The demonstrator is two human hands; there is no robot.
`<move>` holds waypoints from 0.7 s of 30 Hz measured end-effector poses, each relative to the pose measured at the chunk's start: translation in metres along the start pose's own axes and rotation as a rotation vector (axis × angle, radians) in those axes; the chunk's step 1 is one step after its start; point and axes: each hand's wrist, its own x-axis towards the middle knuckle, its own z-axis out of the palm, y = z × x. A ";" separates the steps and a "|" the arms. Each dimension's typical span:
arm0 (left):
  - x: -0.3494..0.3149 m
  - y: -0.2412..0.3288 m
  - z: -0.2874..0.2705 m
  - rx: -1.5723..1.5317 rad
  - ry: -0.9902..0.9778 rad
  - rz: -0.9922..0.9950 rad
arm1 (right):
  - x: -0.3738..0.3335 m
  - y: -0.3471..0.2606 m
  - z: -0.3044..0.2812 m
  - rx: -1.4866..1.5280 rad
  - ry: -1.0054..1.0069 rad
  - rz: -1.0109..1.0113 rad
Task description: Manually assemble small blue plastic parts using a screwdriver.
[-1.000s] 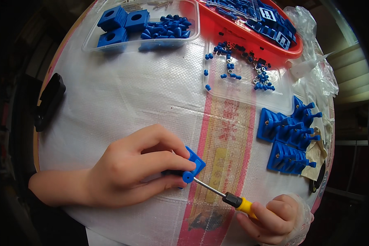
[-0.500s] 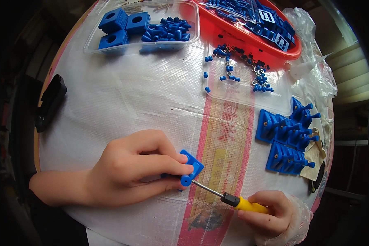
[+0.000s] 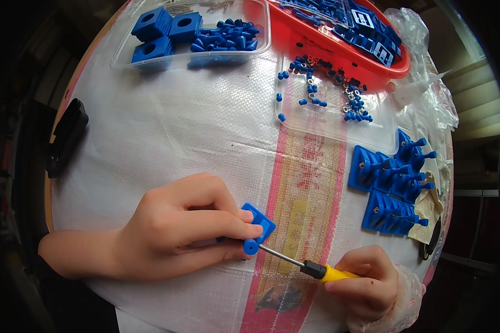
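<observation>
My left hand (image 3: 186,227) pinches a small blue plastic part (image 3: 265,226), a square plate with a round-ended peg at its near side. Most of that part is hidden behind my fingers. My right hand (image 3: 369,283) is closed round the yellow handle of a screwdriver (image 3: 283,257). The metal shaft runs up and left, and its tip meets the blue part beside the peg's round end; the exact contact point is covered. To the right stand several blue plates with pegs and screws (image 3: 387,215), set out in close rows.
A clear tub (image 3: 119,58) holds blue square blocks and cone-shaped pieces. Behind the clear tray (image 3: 366,136) of small caps and rings sits a red basin (image 3: 397,69) of blue parts. A black object (image 3: 68,136) lies far left, a white-nozzled bottle (image 3: 411,93) at right.
My right fingers have shifted slightly upward round the screwdriver handle. The left hand and the blue part stay almost in place, with the screwdriver tip still at the part.
</observation>
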 end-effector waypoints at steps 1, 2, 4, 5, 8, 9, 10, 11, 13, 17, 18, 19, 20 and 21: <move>0.000 0.000 0.000 0.000 0.000 0.000 | 0.000 -0.001 0.000 0.002 -0.004 0.014; 0.000 0.000 0.000 0.001 0.000 -0.013 | 0.000 -0.001 0.001 0.014 0.013 0.018; 0.000 0.002 0.001 0.004 -0.001 -0.040 | 0.001 0.001 0.004 0.040 0.048 0.025; 0.000 0.001 0.001 0.005 -0.001 -0.041 | 0.001 0.002 0.003 0.023 0.022 0.013; 0.000 0.002 0.001 0.012 -0.004 -0.043 | 0.001 0.002 -0.001 -0.023 -0.038 -0.023; 0.001 0.003 0.000 0.014 -0.010 -0.046 | 0.000 0.002 0.000 -0.035 -0.044 -0.030; 0.000 0.002 0.000 0.013 -0.015 -0.050 | -0.001 0.002 0.001 -0.047 -0.053 -0.035; -0.001 0.002 0.000 0.021 -0.012 -0.048 | 0.000 0.002 0.001 -0.056 -0.058 -0.048; -0.001 0.002 -0.001 0.036 -0.006 -0.045 | 0.001 0.003 0.002 -0.075 -0.067 -0.073; 0.000 0.001 0.001 0.020 -0.013 -0.044 | -0.002 -0.004 0.007 -0.103 0.001 -0.016; 0.000 0.001 0.000 0.030 -0.015 -0.042 | -0.001 -0.005 0.006 -0.114 -0.005 -0.023; 0.000 0.001 0.001 0.040 -0.015 -0.042 | -0.001 -0.005 0.006 -0.124 -0.014 -0.029; 0.000 0.002 0.001 0.030 -0.015 -0.052 | -0.001 -0.004 0.006 -0.121 -0.014 -0.026; 0.000 0.002 0.002 0.021 -0.015 -0.062 | -0.002 -0.004 0.006 -0.117 -0.014 -0.022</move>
